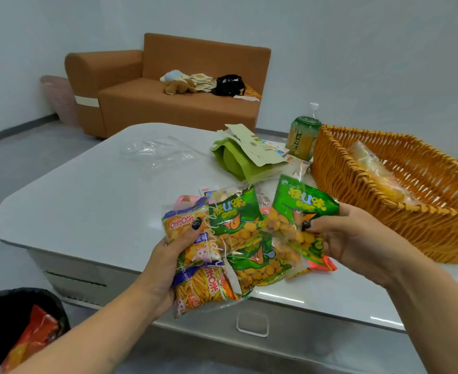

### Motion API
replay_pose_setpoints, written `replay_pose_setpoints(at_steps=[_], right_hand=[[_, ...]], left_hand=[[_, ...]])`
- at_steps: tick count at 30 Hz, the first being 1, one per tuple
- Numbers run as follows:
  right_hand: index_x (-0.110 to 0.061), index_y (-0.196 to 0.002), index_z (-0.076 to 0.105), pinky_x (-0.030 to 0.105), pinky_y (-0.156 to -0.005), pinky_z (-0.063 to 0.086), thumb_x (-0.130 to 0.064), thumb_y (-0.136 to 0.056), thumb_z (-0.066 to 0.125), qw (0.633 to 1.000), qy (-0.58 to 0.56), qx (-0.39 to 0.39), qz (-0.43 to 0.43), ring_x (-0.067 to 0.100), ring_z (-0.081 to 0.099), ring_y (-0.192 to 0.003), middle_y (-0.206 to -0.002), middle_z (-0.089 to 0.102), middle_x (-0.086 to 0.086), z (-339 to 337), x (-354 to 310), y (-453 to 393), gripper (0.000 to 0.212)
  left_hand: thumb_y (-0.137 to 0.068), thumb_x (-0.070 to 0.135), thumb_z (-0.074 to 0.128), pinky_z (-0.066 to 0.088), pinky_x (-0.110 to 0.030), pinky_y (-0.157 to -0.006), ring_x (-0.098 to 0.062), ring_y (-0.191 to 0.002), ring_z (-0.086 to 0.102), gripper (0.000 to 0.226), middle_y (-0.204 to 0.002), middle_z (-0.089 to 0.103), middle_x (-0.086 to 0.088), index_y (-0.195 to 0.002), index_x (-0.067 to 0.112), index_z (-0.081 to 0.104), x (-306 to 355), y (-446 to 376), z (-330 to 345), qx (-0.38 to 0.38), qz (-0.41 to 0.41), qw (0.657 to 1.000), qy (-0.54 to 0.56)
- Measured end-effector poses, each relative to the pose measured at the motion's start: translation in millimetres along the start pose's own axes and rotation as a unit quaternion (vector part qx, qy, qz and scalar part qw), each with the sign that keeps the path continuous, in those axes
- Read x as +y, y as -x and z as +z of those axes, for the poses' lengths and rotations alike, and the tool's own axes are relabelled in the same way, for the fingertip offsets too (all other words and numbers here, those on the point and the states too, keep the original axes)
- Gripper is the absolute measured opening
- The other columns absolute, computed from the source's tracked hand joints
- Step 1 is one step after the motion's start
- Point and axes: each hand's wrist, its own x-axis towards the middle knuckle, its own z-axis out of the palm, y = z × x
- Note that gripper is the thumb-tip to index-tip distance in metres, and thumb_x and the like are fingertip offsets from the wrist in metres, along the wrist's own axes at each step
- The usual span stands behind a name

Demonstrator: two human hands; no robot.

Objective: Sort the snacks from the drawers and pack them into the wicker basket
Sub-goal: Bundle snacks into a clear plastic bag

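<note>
Two hands gripping snack packets (238,238) over table edge (317,298), basket (400,222) right

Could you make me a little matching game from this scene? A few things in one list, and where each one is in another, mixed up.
Things:
1. green snack packet
2. wicker basket
3. green bottle
4. soft toy

Places:
A. on the brown sofa
B. standing on the table behind the basket's left end
C. gripped in the right hand
D. on the right part of the white table

Pairs: 1-C, 2-D, 3-B, 4-A
</note>
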Motion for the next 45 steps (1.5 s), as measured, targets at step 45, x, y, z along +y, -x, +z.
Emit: replay_pose_setpoints(at_steps=[45], right_hand=[[-0.012,-0.084,0.079,0.033,-0.069,0.059,-0.02,-0.069,0.073,0.933,0.332,-0.116,-0.078,0.039,0.069,-0.089,-0.091,0.073,0.019,22.2,-12.3,-5.8,0.018]], left_hand=[[-0.028,0.047,0.096,0.056,-0.056,-0.083,-0.044,-0.101,0.067,0.109,-0.115,0.068,-0.024,-0.124,0.006,0.062,11.5,5.4,-6.9,-0.05,-0.038,0.997,-0.04]])
